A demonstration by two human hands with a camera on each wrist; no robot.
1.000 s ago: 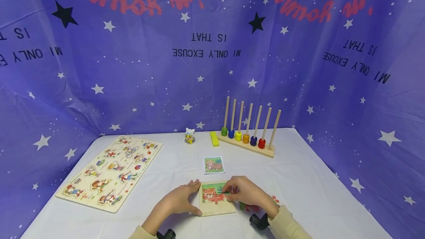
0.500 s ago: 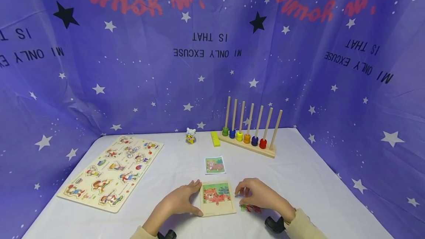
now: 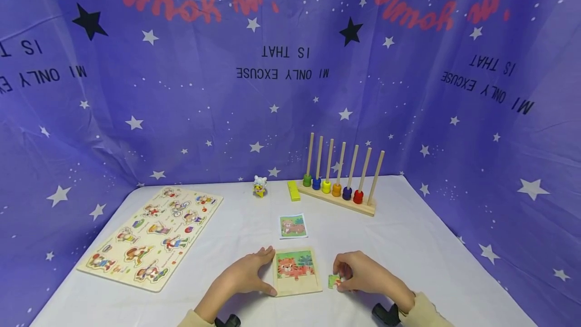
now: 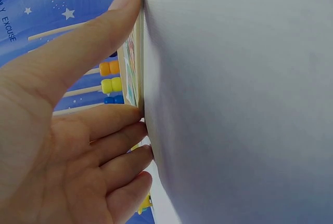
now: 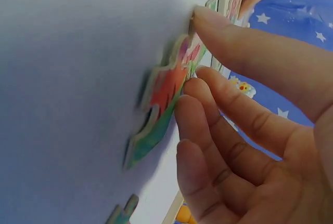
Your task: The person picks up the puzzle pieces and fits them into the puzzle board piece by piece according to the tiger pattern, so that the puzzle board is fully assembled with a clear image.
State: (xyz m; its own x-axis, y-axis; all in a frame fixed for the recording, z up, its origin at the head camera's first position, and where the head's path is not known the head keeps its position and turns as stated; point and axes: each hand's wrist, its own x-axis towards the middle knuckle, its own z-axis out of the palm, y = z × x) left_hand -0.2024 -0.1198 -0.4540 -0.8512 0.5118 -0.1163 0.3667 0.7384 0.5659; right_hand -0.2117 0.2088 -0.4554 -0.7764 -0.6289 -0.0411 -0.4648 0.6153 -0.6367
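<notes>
A shallow wooden puzzle tray (image 3: 298,288) lies before me, its upper part filled with a red tiger picture (image 3: 290,268) on green, its lower part bare wood. My left hand (image 3: 247,273) rests along the tray's left side; thumb and fingertips touch its edge, also seen in the left wrist view. Right of the tray, my right hand (image 3: 364,272) pinches a loose puzzle piece (image 3: 333,281) with thumb and forefinger. In the right wrist view, an orange-and-green jigsaw piece (image 5: 165,93) lies just below the fingertips, and part of another piece (image 5: 122,212) shows at the bottom.
A picture card (image 3: 293,226) lies behind the tray. Farther back stand a small figurine (image 3: 259,186), a yellow block (image 3: 293,191) and a wooden peg rack (image 3: 336,200) with coloured beads. At left lies a large peg puzzle board (image 3: 152,238). Purple starry cloth surrounds the table.
My right hand has left the tray's right side, moved right and down to the loose pieces, and taken hold of one. The left hand keeps its place.
</notes>
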